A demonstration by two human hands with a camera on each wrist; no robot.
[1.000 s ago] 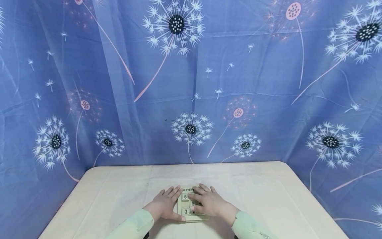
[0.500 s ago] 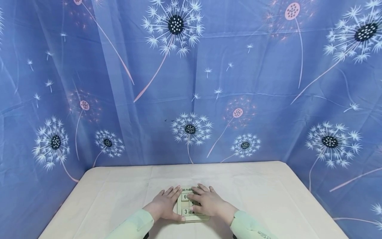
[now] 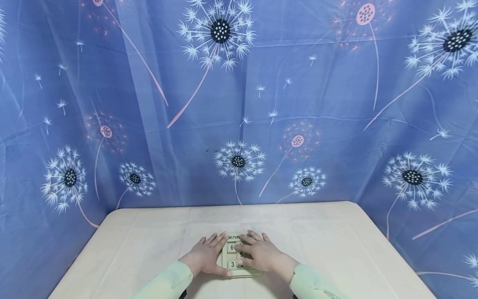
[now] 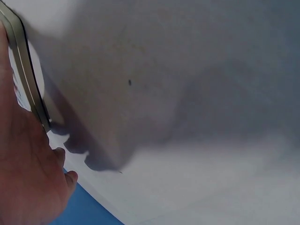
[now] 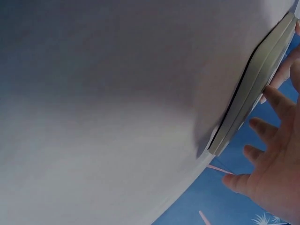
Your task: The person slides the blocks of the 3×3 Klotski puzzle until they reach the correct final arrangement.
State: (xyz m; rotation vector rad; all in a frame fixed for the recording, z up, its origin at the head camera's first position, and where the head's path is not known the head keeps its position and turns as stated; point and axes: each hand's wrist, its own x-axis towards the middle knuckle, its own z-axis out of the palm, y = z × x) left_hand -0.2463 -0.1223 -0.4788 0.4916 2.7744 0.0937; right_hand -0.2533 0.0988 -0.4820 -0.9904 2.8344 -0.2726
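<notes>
Hands [image 3: 204, 255] overlap the board's [image 3: 246, 273] edges beside a free slot [image 3: 232, 256].

Room beyond the number board [image 3: 242, 273], up to blue curtain [image 3: 224, 99]

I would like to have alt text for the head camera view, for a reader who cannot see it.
A small number puzzle lies on a pale table, with a person's left hand along its left edge and right hand over its right side, hiding part of the numbers. Behind the table is a blue curtain with printed dandelions.
</notes>
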